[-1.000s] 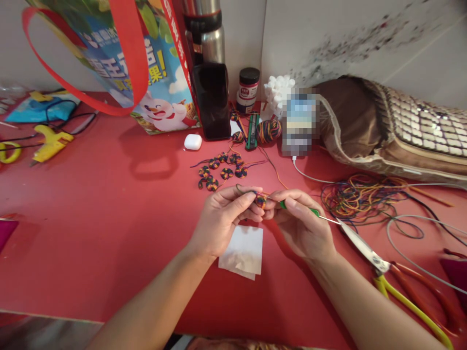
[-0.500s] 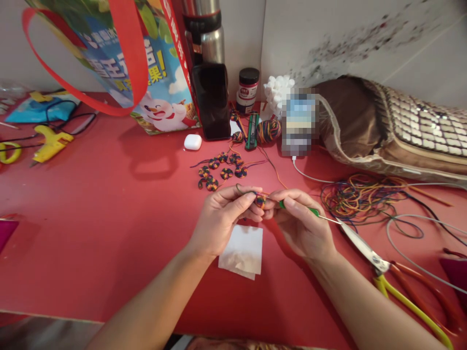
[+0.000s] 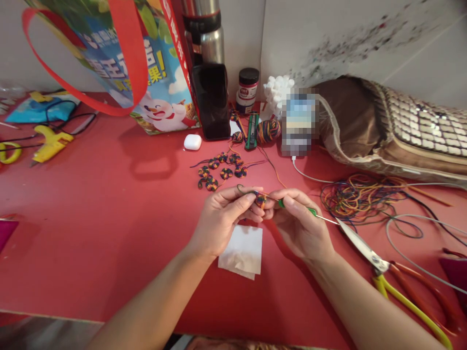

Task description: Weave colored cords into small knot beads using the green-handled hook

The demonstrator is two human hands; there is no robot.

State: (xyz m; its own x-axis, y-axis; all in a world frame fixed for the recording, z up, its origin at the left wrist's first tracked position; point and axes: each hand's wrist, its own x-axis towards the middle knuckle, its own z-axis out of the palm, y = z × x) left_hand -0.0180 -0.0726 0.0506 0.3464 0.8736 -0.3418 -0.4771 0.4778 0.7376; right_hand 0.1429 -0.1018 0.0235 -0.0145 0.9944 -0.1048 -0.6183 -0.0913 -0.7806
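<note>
Between thumb and fingers, my left hand (image 3: 224, 216) pinches a small multicoloured crochet piece (image 3: 260, 200). My right hand (image 3: 304, 221) is closed on a crochet hook (image 3: 312, 212) with a green grip, its thin shaft pointing left to the crochet piece. The hook's tip is too small to make out there. A strand of yarn (image 3: 276, 171) runs from the back of the table down to my right fingers. Beyond my hands lie several finished-looking round crochet pieces (image 3: 226, 173) in the same colours. Under my left hand is a white paper square (image 3: 245, 248).
Large scissors (image 3: 377, 262) lie beside my right forearm, below a loose yarn tangle (image 3: 361, 197). A yarn ball (image 3: 269, 131), a black phone (image 3: 211, 99) and a white earbud case (image 3: 192, 142) stand farther back. A yellow glue gun (image 3: 51, 144) is at left, near a printed bag (image 3: 160, 82).
Both hands keep nearly the same place and grip. The crochet hook has shifted very slightly to the left; nothing else has visibly moved.
</note>
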